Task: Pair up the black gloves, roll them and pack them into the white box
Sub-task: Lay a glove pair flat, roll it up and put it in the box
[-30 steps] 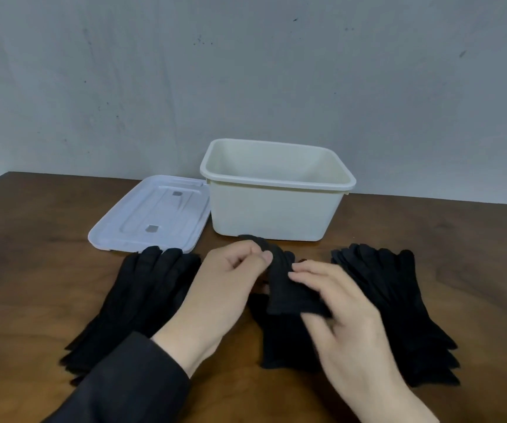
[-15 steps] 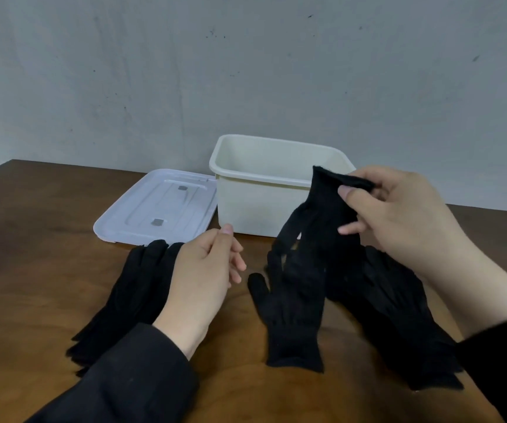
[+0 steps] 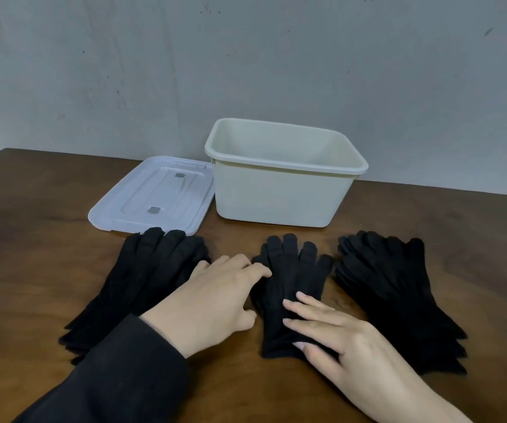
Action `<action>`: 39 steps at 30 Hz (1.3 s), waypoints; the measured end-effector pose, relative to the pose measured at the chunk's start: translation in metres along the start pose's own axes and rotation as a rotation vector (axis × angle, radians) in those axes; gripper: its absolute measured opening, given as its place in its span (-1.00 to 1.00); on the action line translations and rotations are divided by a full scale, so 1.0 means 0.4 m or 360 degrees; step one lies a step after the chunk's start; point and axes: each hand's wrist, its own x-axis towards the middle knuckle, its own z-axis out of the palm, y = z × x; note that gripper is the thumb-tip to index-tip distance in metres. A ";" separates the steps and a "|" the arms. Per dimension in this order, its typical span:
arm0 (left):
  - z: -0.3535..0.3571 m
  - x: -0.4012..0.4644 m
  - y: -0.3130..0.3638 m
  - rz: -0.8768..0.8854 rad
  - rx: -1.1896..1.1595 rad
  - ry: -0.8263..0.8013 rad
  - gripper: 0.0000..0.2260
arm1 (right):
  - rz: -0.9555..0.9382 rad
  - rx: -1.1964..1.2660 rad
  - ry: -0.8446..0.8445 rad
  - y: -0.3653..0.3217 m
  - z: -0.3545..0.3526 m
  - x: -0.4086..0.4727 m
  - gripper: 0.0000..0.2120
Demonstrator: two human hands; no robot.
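Gloves (image 3: 291, 288) stacked under flat left hand (image 3: 215, 300) and right hand (image 3: 334, 334), nothing gripped; layers may slide apart when rolled; box (image 3: 282, 193) unfilled.

Both hands low and flat, palms down.
Left hand (image 3: 215, 297) fingers reach forward (dark sleeve to the wrist); right hand (image 3: 334, 334) fingers extended, spread.

Black glove pair (image 3: 291, 288) lies flat between two glove piles, before open white box (image 3: 282, 190)

Black gloves (image 3: 294, 279); cream-white box (image 3: 282, 193); translucent white lid (image 3: 154, 199); brown table (image 3: 32, 239).
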 end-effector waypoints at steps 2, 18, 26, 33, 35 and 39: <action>0.000 0.000 -0.001 -0.0018 -0.0016 0.0016 -0.45 | -0.0029 0.0008 -0.0017 -0.003 -0.006 0.003 -0.66; 0.002 -0.003 -0.018 0.0059 -0.0005 0.0102 -0.59 | -0.0105 0.0093 -0.0209 0.000 -0.032 0.001 -0.60; -0.020 -0.023 0.002 0.0395 0.0018 0.0104 -0.69 | 0.0121 -0.0054 -0.0100 0.024 -0.031 -0.014 -0.57; -0.011 -0.039 -0.023 0.0366 -0.0019 -0.0172 -0.55 | 0.0139 -0.0236 -0.0147 -0.002 -0.025 0.008 -0.53; -0.010 -0.038 -0.024 0.0366 -0.0020 -0.0196 -0.48 | 0.0084 -0.0314 -0.0027 -0.009 -0.011 0.020 -0.58; -0.010 -0.045 -0.018 0.0314 -0.0065 -0.0210 -0.39 | 0.0174 -0.0178 0.0085 -0.011 -0.005 0.043 -0.67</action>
